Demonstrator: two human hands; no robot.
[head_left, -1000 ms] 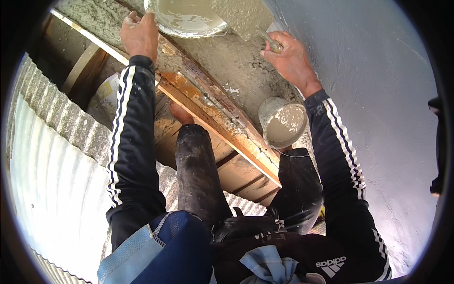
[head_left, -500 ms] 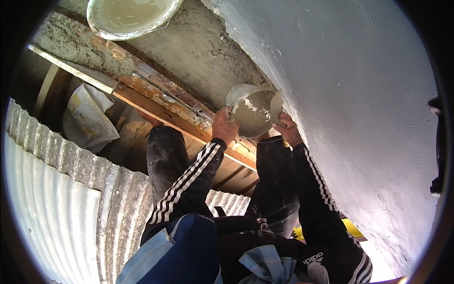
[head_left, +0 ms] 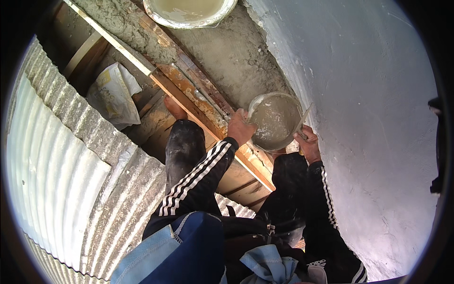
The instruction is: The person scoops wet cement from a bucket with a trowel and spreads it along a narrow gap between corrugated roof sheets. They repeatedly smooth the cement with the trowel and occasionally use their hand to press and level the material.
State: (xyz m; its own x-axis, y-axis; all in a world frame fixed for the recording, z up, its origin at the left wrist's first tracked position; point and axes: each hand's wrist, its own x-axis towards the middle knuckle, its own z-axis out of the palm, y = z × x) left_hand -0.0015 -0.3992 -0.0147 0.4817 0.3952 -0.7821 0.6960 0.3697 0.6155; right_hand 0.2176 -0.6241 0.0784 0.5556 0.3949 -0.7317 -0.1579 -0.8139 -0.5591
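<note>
A small round bucket of wet grey plaster mix stands on the rough ledge beside the wall, close to my right knee. My left hand is closed on its left rim. At the bucket's right side, my right hand grips a flat-bladed putty knife. The blade points up and away from me, over the right rim next to the wall. My fingers hide most of its handle.
A larger bucket of similar mix stands farther along the cement ledge. The grey-white wall rises on the right. Wooden beams border the ledge. Left are a crumpled white sack and corrugated roofing sheets.
The whole view has swung, so the scene sits farther right. The bucket is less tilted toward me, and the pale patch on the mix no longer shows. Both hands keep their holds.
</note>
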